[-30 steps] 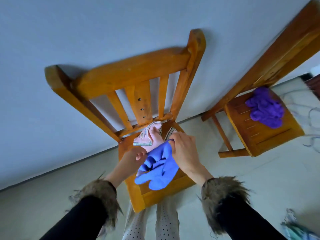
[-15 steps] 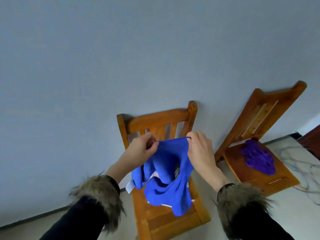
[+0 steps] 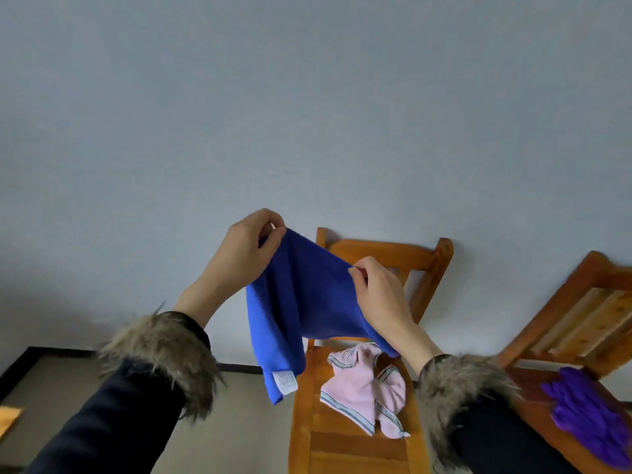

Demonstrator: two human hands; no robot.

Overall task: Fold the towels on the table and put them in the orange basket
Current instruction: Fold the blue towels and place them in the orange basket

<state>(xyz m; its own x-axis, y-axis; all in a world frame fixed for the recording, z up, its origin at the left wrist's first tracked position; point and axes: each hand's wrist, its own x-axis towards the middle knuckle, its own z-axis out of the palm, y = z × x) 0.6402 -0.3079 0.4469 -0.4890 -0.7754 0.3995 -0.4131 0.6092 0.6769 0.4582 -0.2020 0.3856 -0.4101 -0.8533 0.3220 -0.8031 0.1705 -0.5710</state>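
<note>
- The wall (image 3: 307,97) fills most of my view; it is plain, and there is much free room in front of it above the chairs.
- The wooden chair (image 3: 383,249) stands against the wall in front of me, and a second chair (image 3: 581,323) is to my right with a purple cloth (image 3: 588,412) on its seat.
- The blue towel (image 3: 301,302) hangs in the air between my hands, above the near chair; its white label (image 3: 284,382) is at the lowest corner.
- The pink towel (image 3: 362,388) lies crumpled on the seat, not folded yet.
- My left hand (image 3: 242,248) pinches one top corner of the blue towel, and my right hand (image 3: 379,292) pinches the top edge lower down.
- I judge I am opening the towel flat before the first fold; next I must find the other corner and pull the edge straight.
- I cannot see the orange basket.
</note>
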